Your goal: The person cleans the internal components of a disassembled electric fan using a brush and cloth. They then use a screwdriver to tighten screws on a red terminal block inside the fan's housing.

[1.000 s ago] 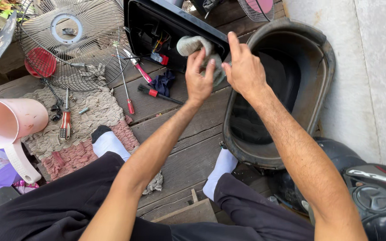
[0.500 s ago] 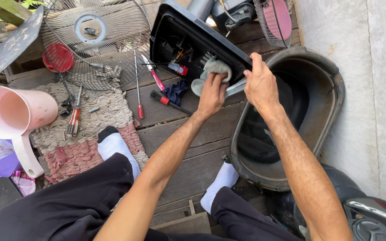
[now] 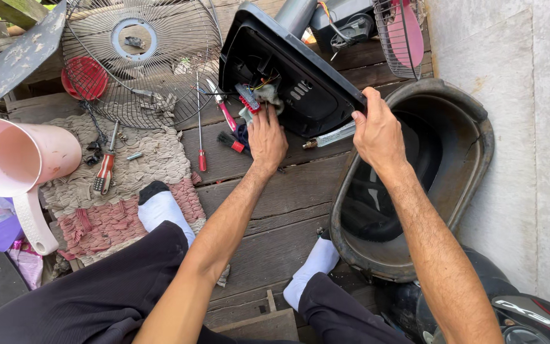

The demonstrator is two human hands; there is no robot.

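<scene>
Wooden plank floor [image 3: 275, 223]: weathered grey boards with open gaps between them; the bare stretch lies between the person's two white-socked feet, the rest being crowded at every edge. Dark oval tub [image 3: 472, 159]: smooth, worn plastic with a chipped rim, filling the right side against a pale concrete wall. Wire fan guard [image 3: 141, 57]: round, thin radial metal spokes, lying flat at upper left, its rim just beside the fan base. Black fan base housing [image 3: 300, 83]: hard moulded plastic, tilted up on edge with its hollow underside and coloured wiring exposed, its lower edge overhanging the tub rim. Pink plastic jug [image 3: 14, 159]: smooth, lying on its side at the left edge, on a knotted rag mat [image 3: 154, 159]. Right hand [image 3: 377, 130]: fingers clamped over the housing's lower right edge. Left hand [image 3: 267, 137]: fingers closed on a grey cloth [image 3: 267, 94] pressed inside the housing. Red-handled screwdrivers [image 3: 202, 156]: slim steel shafts, near the left hand.
</scene>
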